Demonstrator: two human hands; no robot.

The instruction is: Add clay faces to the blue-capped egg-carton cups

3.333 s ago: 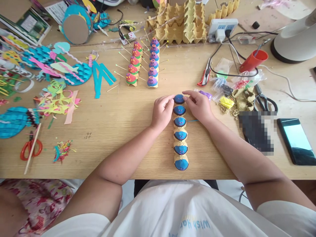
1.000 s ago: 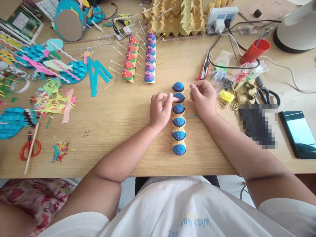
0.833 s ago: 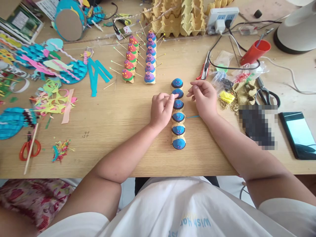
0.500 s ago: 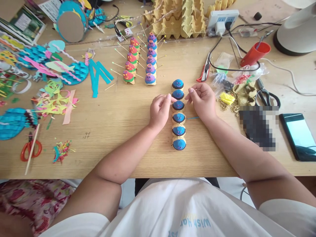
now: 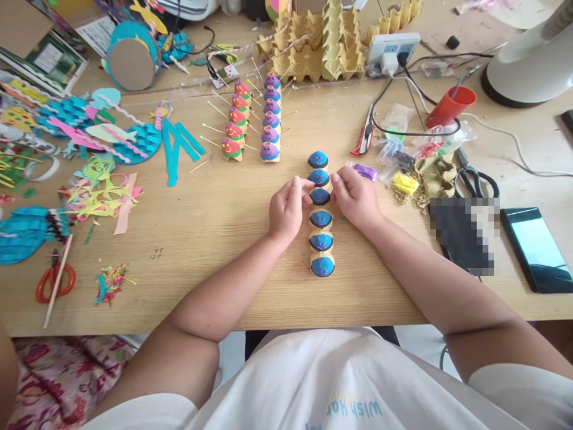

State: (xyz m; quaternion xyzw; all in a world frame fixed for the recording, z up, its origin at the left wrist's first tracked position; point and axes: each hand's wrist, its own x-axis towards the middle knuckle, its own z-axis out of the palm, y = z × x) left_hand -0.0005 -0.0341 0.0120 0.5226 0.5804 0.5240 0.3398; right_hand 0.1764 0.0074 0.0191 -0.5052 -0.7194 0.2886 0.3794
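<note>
1. Landmark: blue-faced egg-carton strip (image 5: 320, 219), six domes edged in dark trim, small pinkish features. Lies lengthwise on the light wooden bench (image 5: 201, 269), between the two hands, running from near the bench's front edge towards the back.
2. Left hand (image 5: 285, 209): at the strip's left side, level with the second and third domes from the far end. Thumb raised, index finger reaching to the strip's edge, the others curled. Cannot tell whether the fingers pinch anything.
3. Right hand (image 5: 358, 200): opposite, at the strip's right side. Thumb and index bent close together by the third dome; contact between their tips unclear, any held item hidden.
4. Beyond the strip, to its left: red-and-green egg-carton strip (image 5: 233, 131) and purple-and-blue egg-carton strip (image 5: 270, 136), side by side, pale-tipped sticks poking outward. Farther back, plain tan egg cartons (image 5: 308, 54).
5. Right of the strip, past the right hand: purple packet (image 5: 366, 172), yellow packet (image 5: 406, 183), black-handled scissors (image 5: 477, 179), dark phone (image 5: 537, 248). Farther back on that side: red-and-black craft knife (image 5: 364, 137), red plastic cup (image 5: 452, 106), tilted.
6. Well left of the strip: turquoise paper bands (image 5: 179, 146), orange-handled scissors (image 5: 56, 280) with a pale wooden stick (image 5: 58, 275) across them.
</note>
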